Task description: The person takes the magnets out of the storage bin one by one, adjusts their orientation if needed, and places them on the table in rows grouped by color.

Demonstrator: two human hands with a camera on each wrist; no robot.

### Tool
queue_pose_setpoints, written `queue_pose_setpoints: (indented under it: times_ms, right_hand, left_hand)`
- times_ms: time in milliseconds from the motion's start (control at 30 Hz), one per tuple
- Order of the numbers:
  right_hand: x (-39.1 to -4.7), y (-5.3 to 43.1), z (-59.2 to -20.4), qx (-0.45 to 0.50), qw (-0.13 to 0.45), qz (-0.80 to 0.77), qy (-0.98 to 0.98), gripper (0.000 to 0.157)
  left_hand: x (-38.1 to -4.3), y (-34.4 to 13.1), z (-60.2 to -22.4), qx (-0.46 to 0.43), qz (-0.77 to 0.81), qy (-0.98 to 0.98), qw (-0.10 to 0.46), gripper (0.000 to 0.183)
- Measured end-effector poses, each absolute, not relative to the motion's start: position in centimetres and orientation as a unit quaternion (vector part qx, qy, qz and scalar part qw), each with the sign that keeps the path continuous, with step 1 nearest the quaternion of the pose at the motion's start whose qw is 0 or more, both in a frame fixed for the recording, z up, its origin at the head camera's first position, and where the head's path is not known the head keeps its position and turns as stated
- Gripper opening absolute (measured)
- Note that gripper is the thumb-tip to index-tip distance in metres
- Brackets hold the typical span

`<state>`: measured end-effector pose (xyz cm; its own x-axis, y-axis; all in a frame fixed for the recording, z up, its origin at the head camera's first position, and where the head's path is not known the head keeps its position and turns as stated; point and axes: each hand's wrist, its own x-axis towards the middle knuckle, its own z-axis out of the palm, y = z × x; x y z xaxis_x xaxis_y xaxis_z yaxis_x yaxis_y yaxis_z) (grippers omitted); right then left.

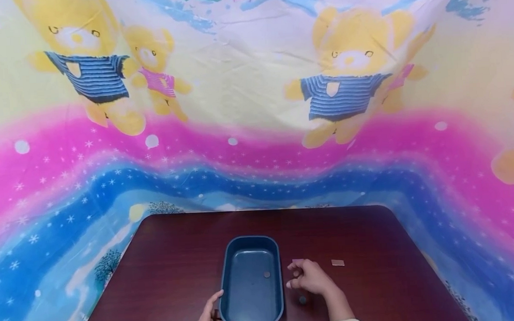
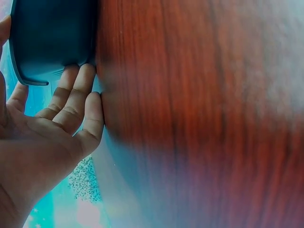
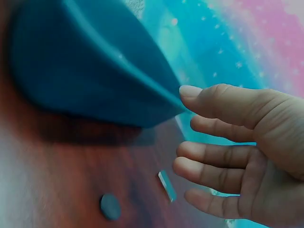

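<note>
A dark blue rectangular plastic box (image 1: 251, 291) stands on the table with a small round disc (image 1: 267, 275) inside. At its near left corner my left hand (image 1: 210, 320) holds it, thumb and index finger at the rim. In the left wrist view, other fingers of the left hand (image 2: 61, 114) touch the box's outer side. My right hand (image 1: 311, 277) hovers right of the box, fingers loosely bent and apart, holding nothing in the right wrist view. Below it lies another round disc (image 1: 302, 300). A pinkish flat piece (image 1: 297, 260) is partly hidden behind the right hand.
Right of the hand a small flat rectangular piece (image 1: 338, 263) lies on the dark reddish-brown table (image 1: 179, 261). A patterned cloth (image 1: 236, 98) with printed bears hangs behind the table and along its sides.
</note>
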<state>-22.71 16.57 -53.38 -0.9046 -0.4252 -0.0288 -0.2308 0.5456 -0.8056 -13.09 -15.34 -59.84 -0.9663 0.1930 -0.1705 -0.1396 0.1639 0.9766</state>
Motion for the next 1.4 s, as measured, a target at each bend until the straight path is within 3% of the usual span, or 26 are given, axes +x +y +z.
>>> queue_pose_setpoints:
  times_ms: [600,1167,1300,1400]
  right_hand:
    - [-23.9,12.4,-51.1,-0.204,0.16,-0.453,0.853,0.038]
    - [-24.0,7.6,-51.4,-0.182,0.108,-0.349,0.913,0.041]
    - [-24.1,6.2,-51.6,-0.147,0.091,-0.323,0.93,0.022]
    - [-24.1,5.4,-51.7,-0.132,0.081,-0.305,0.94,0.033]
  left_hand:
    - [-13.2,-15.4,-60.1,0.022,0.651,0.748,0.125,0.086]
    - [-13.1,-15.3,-60.1,0.022,0.65,0.751,0.112,0.086]
    - [-13.0,-15.4,-60.1,0.024,0.653,0.749,0.111,0.085]
    - [-12.9,-15.5,-60.0,0.025,0.656,0.746,0.113,0.084]
